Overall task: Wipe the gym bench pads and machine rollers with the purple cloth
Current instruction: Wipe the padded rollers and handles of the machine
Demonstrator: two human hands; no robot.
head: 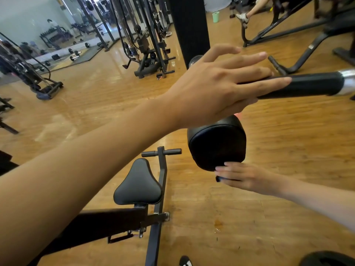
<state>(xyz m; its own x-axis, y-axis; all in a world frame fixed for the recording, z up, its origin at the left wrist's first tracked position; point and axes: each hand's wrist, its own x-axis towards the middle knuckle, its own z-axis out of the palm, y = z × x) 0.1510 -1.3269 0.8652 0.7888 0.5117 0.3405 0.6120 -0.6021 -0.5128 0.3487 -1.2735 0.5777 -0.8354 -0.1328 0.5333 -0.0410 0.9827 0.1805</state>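
Observation:
My left hand (217, 83) reaches forward with straight, spread fingers and rests on the black grip of a machine bar (307, 86). Below it sits a black padded roller (217, 143). My right hand (244, 178) presses against the roller's lower edge, with a small dark bit of the purple cloth (219, 178) showing under its fingers; most of the cloth is hidden. A black seat pad (137, 184) stands lower left of the roller.
The machine's black frame (159, 189) runs down beside the seat. Cable machines (146, 41) and dumbbells (75, 54) stand at the back left, a black pillar (189, 25) behind my left hand, another person's leg (247, 12) at the top right. A weight plate (326, 259) lies bottom right.

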